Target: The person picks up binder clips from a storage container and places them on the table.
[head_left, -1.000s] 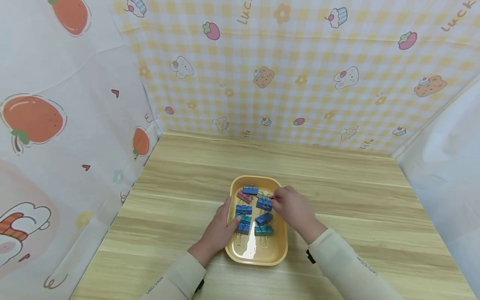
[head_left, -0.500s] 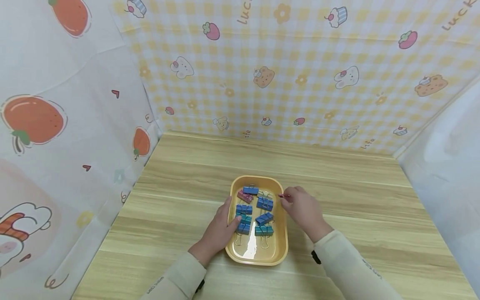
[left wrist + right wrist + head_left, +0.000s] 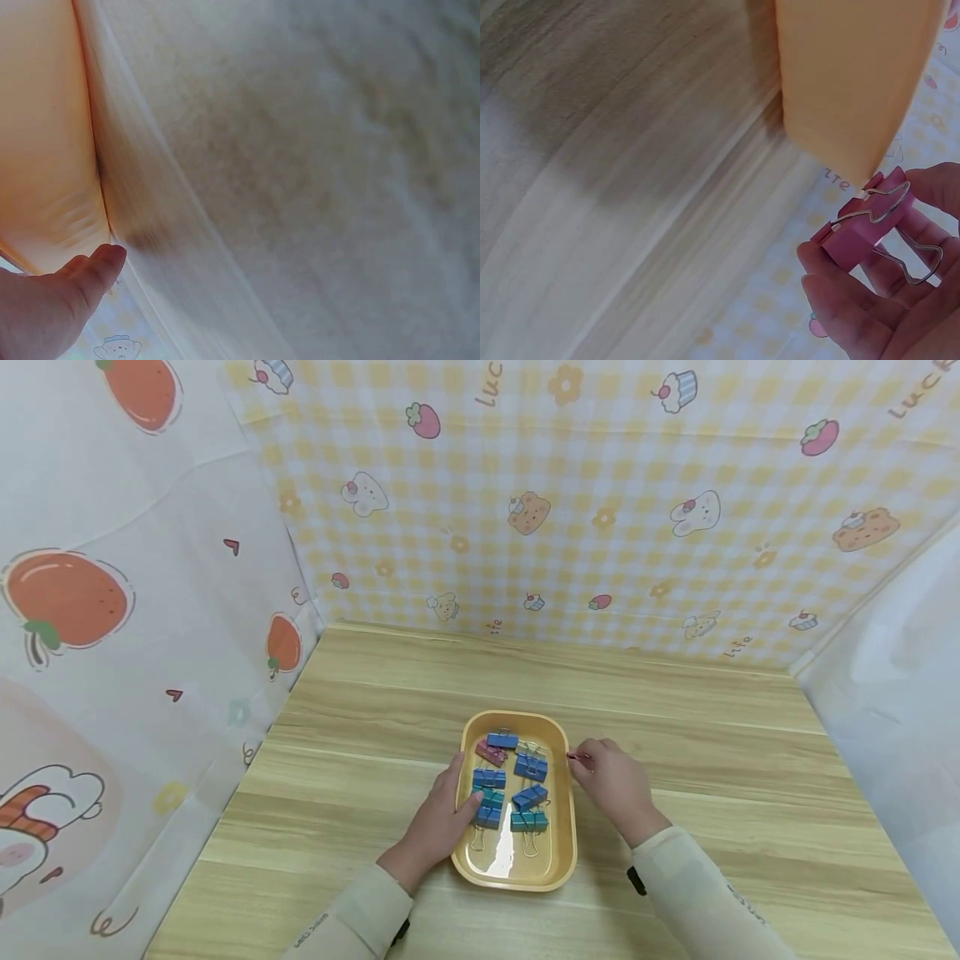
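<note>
A yellow-orange rectangular tray [image 3: 553, 852] sits on the table, holding several blue, teal, pink and yellow binder clips in two rough columns. My left hand [image 3: 435, 814] grips the tray's left side, thumb over the rim and fingers along the outer wall [image 3: 45, 150]. At the right rim, my right hand [image 3: 617, 787] holds a pink binder clip [image 3: 855, 236] between thumb and fingers. In the right wrist view its mouth lies right at the edge of the tray wall, both wire handles pointing back toward the palm. Among the clips inside are a blue binder clip [image 3: 531, 767] and a teal binder clip [image 3: 529, 821].
The wood-grain table [image 3: 712, 793] extends around the tray on all sides. A yellow checked cloth [image 3: 570, 560] hangs behind it, and a white printed cloth [image 3: 187, 593] hangs on the left. Pale sheeting [image 3: 892, 710] borders the right side.
My right hand has moved right from over the tray to its right rim, carrying the pink binder clip out to the edge. My left hand has stayed on the tray's left side.
</note>
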Tool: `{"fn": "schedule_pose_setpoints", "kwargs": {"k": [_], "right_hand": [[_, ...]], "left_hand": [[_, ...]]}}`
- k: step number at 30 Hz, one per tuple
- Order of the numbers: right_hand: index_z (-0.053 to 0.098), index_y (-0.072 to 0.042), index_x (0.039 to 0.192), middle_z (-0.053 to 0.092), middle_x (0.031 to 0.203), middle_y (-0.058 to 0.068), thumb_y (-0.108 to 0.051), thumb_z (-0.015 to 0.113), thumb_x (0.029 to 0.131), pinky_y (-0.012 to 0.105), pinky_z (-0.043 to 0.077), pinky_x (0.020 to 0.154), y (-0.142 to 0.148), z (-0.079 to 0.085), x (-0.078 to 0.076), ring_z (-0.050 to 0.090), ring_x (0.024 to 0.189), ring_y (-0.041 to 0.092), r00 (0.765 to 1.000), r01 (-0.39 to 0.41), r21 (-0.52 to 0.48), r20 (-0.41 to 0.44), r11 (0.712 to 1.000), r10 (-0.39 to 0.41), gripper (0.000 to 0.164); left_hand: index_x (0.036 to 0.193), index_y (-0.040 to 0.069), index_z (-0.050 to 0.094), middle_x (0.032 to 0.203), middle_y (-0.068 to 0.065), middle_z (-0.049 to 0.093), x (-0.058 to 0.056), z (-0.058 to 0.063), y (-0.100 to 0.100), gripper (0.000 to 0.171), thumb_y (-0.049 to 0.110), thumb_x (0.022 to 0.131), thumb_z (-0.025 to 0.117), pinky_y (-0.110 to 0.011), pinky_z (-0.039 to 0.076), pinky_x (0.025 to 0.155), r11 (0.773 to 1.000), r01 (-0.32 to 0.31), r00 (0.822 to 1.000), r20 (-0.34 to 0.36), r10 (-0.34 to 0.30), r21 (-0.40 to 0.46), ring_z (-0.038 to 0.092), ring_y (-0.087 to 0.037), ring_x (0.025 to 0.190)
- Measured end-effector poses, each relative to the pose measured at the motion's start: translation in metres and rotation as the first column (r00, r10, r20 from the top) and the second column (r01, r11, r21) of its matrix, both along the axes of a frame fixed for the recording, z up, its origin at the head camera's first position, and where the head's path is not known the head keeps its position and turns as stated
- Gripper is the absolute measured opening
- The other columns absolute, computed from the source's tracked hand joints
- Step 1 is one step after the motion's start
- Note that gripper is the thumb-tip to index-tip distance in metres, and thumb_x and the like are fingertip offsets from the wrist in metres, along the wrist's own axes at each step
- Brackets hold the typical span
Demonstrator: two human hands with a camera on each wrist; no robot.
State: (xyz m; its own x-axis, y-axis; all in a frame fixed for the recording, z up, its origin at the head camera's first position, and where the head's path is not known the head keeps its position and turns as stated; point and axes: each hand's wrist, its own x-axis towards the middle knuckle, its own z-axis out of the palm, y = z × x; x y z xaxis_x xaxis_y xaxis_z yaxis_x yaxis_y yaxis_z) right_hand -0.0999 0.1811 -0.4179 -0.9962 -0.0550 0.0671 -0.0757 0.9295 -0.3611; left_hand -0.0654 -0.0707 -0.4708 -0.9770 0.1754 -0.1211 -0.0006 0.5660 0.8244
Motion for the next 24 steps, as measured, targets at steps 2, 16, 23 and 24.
{"fn": "schedule_pose_setpoints", "kwargs": {"k": [2,16,23,24], "right_hand": [[0.066,-0.014,0.092,0.06,0.092,0.005,-0.031,0.059,0.084,0.038,0.049,0.059,0.001,-0.002,0.0,0.059,0.074,0.019,1.0,0.009,0.001,0.005,1.0,-0.01,0.02],[0.066,-0.011,0.092,0.06,0.089,0.006,-0.029,0.06,0.082,0.036,0.048,0.059,0.006,-0.012,-0.001,0.056,0.07,0.018,0.998,0.054,0.0,0.03,0.999,-0.054,0.021],[0.066,-0.01,0.091,0.06,0.089,0.007,-0.028,0.06,0.082,0.037,0.048,0.059,0.008,-0.015,-0.001,0.055,0.07,0.019,0.996,0.066,0.002,0.053,0.998,-0.066,0.021],[0.065,-0.01,0.092,0.059,0.089,0.007,-0.027,0.06,0.082,0.038,0.048,0.06,0.008,-0.016,-0.001,0.055,0.071,0.019,0.996,0.066,0.004,0.058,0.998,-0.067,0.021]], "left_hand": [[0.145,0.019,0.009,0.142,-0.015,0.026,0.0,0.0,0.0,0.069,0.039,0.091,0.046,-0.048,0.032,0.099,1.0,0.002,1.0,-0.003,-0.002,0.0,0.035,-0.034,0.124],[0.145,0.021,0.008,0.143,-0.014,0.025,-0.001,-0.002,0.0,0.069,0.039,0.091,0.046,-0.047,0.032,0.099,1.0,0.002,1.0,0.016,-0.002,-0.012,0.034,-0.033,0.126],[0.145,0.021,0.008,0.143,-0.015,0.025,-0.001,-0.001,0.001,0.068,0.037,0.091,0.047,-0.047,0.032,0.099,1.0,0.002,1.0,0.013,-0.002,-0.003,0.034,-0.034,0.125],[0.145,0.021,0.008,0.143,-0.015,0.025,-0.001,-0.001,0.001,0.068,0.037,0.091,0.047,-0.047,0.031,0.099,1.0,0.003,1.0,0.01,-0.003,-0.003,0.034,-0.034,0.125]]}}
